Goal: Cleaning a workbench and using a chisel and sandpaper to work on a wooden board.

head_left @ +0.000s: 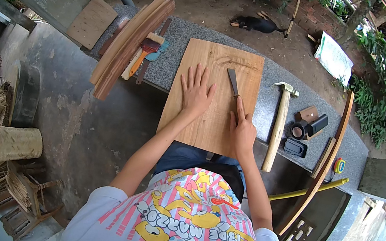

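A light brown wooden board lies flat before me, its near end over my lap and its far part on a speckled stone ledge. My left hand rests flat on the board's left half, fingers spread, holding nothing. In my right hand is a scraper, its flat dark blade widening toward the tip and pointing away from me. My index finger stretches along the scraper's handle; part of that handle is hidden in the hand. The blade lies over the board's right half; whether it touches the wood I cannot tell.
Right of the board are a hammer, dark box-like pieces, a long curved wood strip and a tape measure. Left lie wooden strips and a brush. A dog lies on the ground beyond the ledge.
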Motion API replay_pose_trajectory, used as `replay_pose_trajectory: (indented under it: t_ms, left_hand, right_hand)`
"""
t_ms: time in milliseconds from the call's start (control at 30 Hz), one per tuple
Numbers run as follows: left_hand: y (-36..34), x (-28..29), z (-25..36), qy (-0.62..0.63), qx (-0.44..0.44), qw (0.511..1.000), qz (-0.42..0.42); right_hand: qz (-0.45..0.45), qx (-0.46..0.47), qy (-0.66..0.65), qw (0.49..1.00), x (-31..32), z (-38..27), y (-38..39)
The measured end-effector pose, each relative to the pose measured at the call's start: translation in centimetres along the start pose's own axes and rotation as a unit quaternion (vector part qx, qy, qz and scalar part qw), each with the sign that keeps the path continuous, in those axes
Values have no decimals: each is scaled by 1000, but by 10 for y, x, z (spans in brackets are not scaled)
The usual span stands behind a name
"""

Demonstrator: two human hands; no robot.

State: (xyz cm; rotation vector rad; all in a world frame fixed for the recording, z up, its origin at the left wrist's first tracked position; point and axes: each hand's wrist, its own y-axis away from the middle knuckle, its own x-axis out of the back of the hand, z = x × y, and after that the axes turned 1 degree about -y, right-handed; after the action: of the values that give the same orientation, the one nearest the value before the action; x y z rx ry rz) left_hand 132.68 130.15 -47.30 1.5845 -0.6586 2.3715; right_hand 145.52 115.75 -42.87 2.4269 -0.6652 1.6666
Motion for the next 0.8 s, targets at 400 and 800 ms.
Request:
replay_pose_trajectory:
  t_ms: [400,800]
  left_hand:
    - [0,2,0,-10,-1,1000,0]
    - [1,2,-2,-6,-2,1000,7]
  right_hand:
    - [32,21,50,998,-5,1,-3]
    - [38,36,21,998,1,3,0]
